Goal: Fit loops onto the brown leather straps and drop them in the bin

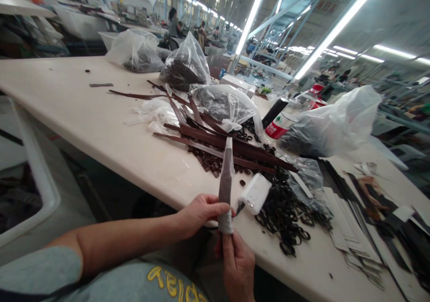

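My right hand (239,264) is closed round the lower end of a flat, tapered grey metal tool with a whitish wrapped band (225,181); its index finger lies along the handle. The tool points away from me over the table's near edge, its narrow tip in front of dark brown strips (215,140). Higher up, by the top of the wrapping, my left hand (200,211) pinches the same tool between thumb and fingers. A small white block-like object (255,193) lies just right of the tool, beside a heap of black loops (285,212).
Clear plastic bags with dark contents (186,66) stand along the table's far side. A bottle with a red label (276,129) and a black cylinder (275,112) are at right. Flat pale pieces (352,230) lie far right. A white bin (50,194) stands left.
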Demonstrator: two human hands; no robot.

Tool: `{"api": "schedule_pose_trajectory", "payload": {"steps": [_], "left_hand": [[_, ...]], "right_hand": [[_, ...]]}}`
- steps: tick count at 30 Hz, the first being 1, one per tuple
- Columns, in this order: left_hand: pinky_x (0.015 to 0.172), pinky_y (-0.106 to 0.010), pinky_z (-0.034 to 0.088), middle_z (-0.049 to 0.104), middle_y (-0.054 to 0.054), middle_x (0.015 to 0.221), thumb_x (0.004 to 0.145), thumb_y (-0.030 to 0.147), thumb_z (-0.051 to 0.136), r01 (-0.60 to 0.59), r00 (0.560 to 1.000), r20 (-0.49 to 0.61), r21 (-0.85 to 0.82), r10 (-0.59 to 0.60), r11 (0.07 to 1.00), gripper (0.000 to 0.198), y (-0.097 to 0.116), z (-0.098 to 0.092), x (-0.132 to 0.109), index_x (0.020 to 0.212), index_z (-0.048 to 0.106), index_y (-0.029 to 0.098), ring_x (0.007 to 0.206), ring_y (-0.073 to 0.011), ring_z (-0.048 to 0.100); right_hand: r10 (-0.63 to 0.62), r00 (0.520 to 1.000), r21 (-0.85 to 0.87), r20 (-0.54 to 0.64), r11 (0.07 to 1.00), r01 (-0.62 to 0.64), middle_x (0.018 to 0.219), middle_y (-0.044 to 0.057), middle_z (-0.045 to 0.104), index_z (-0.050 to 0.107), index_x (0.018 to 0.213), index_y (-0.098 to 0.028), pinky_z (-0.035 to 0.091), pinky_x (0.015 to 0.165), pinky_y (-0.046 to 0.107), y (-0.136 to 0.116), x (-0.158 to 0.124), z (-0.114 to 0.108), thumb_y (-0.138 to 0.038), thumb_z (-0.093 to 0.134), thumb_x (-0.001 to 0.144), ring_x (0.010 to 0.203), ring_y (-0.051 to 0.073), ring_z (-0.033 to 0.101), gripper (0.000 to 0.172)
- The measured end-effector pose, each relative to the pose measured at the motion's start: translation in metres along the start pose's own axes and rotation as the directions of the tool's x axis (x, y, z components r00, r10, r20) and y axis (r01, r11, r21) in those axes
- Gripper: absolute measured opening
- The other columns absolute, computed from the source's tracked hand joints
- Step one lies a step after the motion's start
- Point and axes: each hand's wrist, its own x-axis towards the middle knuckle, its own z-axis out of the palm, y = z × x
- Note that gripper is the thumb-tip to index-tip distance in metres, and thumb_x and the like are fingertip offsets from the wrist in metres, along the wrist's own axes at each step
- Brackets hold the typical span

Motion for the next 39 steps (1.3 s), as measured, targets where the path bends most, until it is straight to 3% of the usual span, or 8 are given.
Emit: {"api": "schedule_pose_trajectory", "payload": {"steps": [3,7,16,22,27,30,35,39], "left_hand": [[0.067,-0.026,0.047,0.072,-0.007,0.076,0.067,0.041,0.089,-0.029,0.999,0.027,0.01,0.029,1.0,0.04,-0.001,0.001,-0.004,0.091,0.079,0.011,0.068,-0.0174,0.062],[0.078,-0.03,0.05,0.074,-0.01,0.091,0.06,0.043,0.093,-0.227,0.97,-0.11,-0.102,0.215,0.969,0.043,0.024,-0.002,0.009,0.088,0.079,0.013,0.08,-0.0205,0.066],[0.069,-0.028,0.048,0.074,-0.008,0.079,0.063,0.042,0.09,-0.157,0.98,-0.118,0.048,0.161,0.986,0.037,0.003,-0.007,-0.001,0.082,0.08,0.012,0.072,-0.0195,0.063],[0.069,-0.027,0.049,0.074,-0.01,0.083,0.06,0.042,0.092,-0.124,0.985,-0.125,-0.024,0.121,0.992,0.04,0.009,-0.004,0.001,0.081,0.079,0.011,0.072,-0.019,0.063],[0.063,-0.028,0.049,0.071,-0.007,0.074,0.064,0.042,0.09,-0.029,0.999,0.025,-0.024,0.03,0.999,0.038,-0.016,0.006,-0.013,0.084,0.078,0.012,0.061,-0.0171,0.061],[0.059,-0.03,0.05,0.071,-0.007,0.075,0.063,0.042,0.091,0.038,0.992,0.125,-0.019,-0.035,0.999,0.042,-0.018,0.007,-0.018,0.089,0.078,0.012,0.058,-0.0181,0.061],[0.081,-0.03,0.049,0.074,-0.01,0.093,0.067,0.044,0.089,-0.24,0.968,-0.065,0.054,0.243,0.969,0.042,0.018,0.001,-0.005,0.095,0.08,0.014,0.085,-0.0227,0.065],[0.079,-0.03,0.048,0.074,-0.008,0.08,0.068,0.044,0.088,-0.127,0.991,-0.029,0.083,0.13,0.988,0.037,0.01,0.001,-0.006,0.087,0.081,0.013,0.077,-0.0209,0.064]], "right_hand": [[-0.005,1.0,-0.017,-0.018,1.0,0.005,0.058,0.0,0.057,0.062,0.076,-0.017,0.039,0.05,0.022,0.0,-0.001,-0.002,-0.044,0.045,0.101,0.05,0.013,0.053,0.041],[0.013,1.0,-0.025,0.021,1.0,-0.012,0.059,0.0,0.059,0.067,0.083,-0.017,0.04,0.05,0.022,0.006,-0.007,-0.002,-0.043,0.046,0.101,0.051,0.013,0.055,0.038],[0.086,0.993,0.098,0.078,0.991,-0.093,0.059,0.001,0.059,0.064,0.075,-0.017,0.041,0.052,0.022,-0.004,-0.006,-0.003,-0.049,0.047,0.099,0.053,0.014,0.055,0.043],[0.287,0.955,0.397,0.069,0.871,-0.29,0.088,0.01,0.073,0.062,0.116,-0.015,0.052,0.06,0.028,-0.02,-0.011,-0.012,-0.062,0.033,0.098,0.067,0.021,0.066,0.058],[0.166,0.986,0.137,-0.024,0.977,-0.161,0.056,-0.002,0.055,0.062,0.084,-0.017,0.041,0.045,0.022,-0.017,-0.005,-0.005,-0.053,0.055,0.094,0.046,0.013,0.051,0.038],[0.112,0.991,0.078,-0.067,0.991,-0.107,0.055,-0.004,0.053,0.062,0.085,-0.017,0.04,0.045,0.021,-0.015,-0.002,-0.005,-0.049,0.052,0.097,0.046,0.012,0.049,0.036],[0.027,0.999,-0.034,-0.029,0.999,-0.028,0.053,-0.003,0.053,0.056,0.072,-0.019,0.038,0.045,0.02,-0.016,-0.002,-0.008,-0.044,0.051,0.098,0.045,0.011,0.05,0.036],[-0.015,0.998,-0.06,-0.053,0.998,0.012,0.051,-0.004,0.052,0.056,0.072,-0.019,0.037,0.044,0.02,-0.018,0.002,-0.007,-0.042,0.05,0.098,0.043,0.011,0.049,0.035]]}}
